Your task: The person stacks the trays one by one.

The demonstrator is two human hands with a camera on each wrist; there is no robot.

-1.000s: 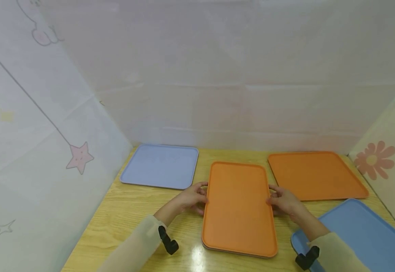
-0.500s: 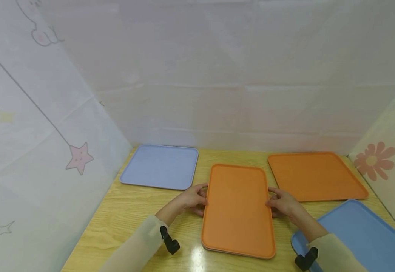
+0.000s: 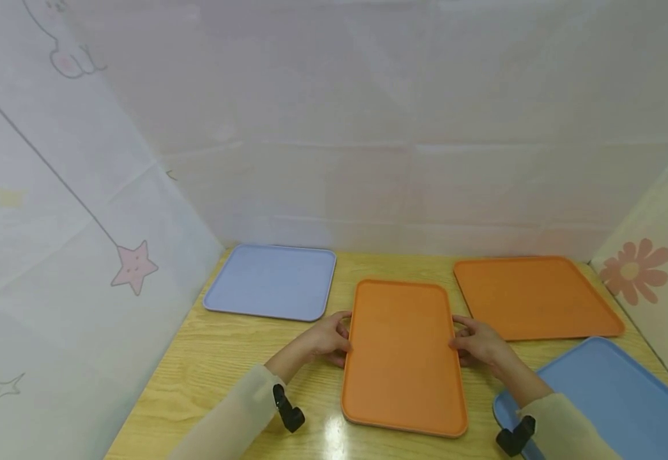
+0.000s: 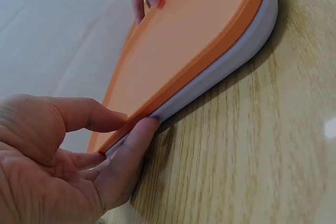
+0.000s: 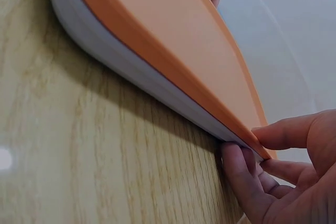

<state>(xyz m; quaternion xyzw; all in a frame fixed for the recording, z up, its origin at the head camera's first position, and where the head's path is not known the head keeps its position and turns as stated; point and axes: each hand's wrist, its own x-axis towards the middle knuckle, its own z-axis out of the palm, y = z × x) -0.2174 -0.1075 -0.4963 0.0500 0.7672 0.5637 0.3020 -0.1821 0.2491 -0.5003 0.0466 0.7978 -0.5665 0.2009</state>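
Note:
An orange tray (image 3: 404, 358) lies lengthwise in the middle of the table, stacked on a pale lavender-grey tray (image 4: 231, 72) whose side wall shows beneath it in both wrist views. My left hand (image 3: 327, 337) grips the orange tray's left edge, thumb on the rim and fingers at the side and under it. On the opposite long edge my right hand (image 3: 479, 343) pinches the rim in the same way. In the right wrist view one finger (image 5: 236, 166) reaches below, against the lower tray's wall.
A lavender tray (image 3: 271, 281) sits at the back left, and a darker orange tray (image 3: 535, 297) at the back right. A blue tray (image 3: 615, 396) lies askew at the front right, under my right forearm. Printed sheets (image 3: 414, 128) wall in the table (image 3: 196, 377).
The orange tray has come slightly toward me, and its edges now line up more closely with the tray below. Both hands keep their hold, shifting slightly with it.

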